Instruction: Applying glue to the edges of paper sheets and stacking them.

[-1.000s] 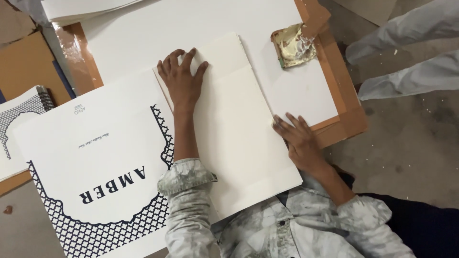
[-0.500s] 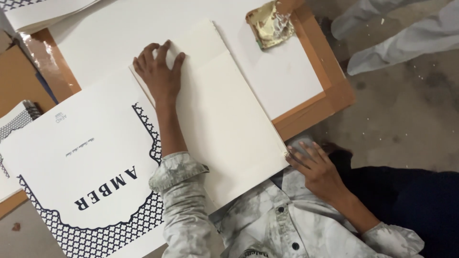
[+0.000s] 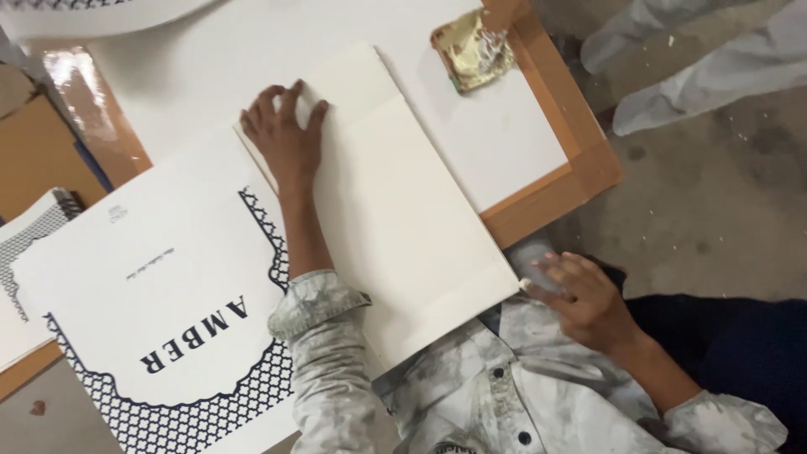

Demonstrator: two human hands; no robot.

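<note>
Wooden tabletop point(image 3: 561, 195) carries 1 large white sheet point(image 3: 202, 59). On it lies a printed white sheet with dark lattice border point(image 3: 160, 294), left of the cream folded panel point(image 3: 395, 219), which overhangs the tabletop's near edge. Left hand point(image 3: 286, 143) flat on the panel's upper left corner, fingers spread open. Right hand point(image 3: 584, 298) off the tabletop, just beside the panel's lower right corner, fingers loosely open, gripping nothing. Glue-smeared pad point(image 3: 472, 52) beyond the panel.

Folded blank sheet point(image 3: 395, 219) lies on the table point(image 3: 580, 168), overlapping the printed sheet point(image 3: 168, 311) to its left. Left hand point(image 3: 286, 143) sits flat on its far corner, right hand point(image 3: 584, 298) off its near corner. Glue tray point(image 3: 472, 52) behind it.
</note>
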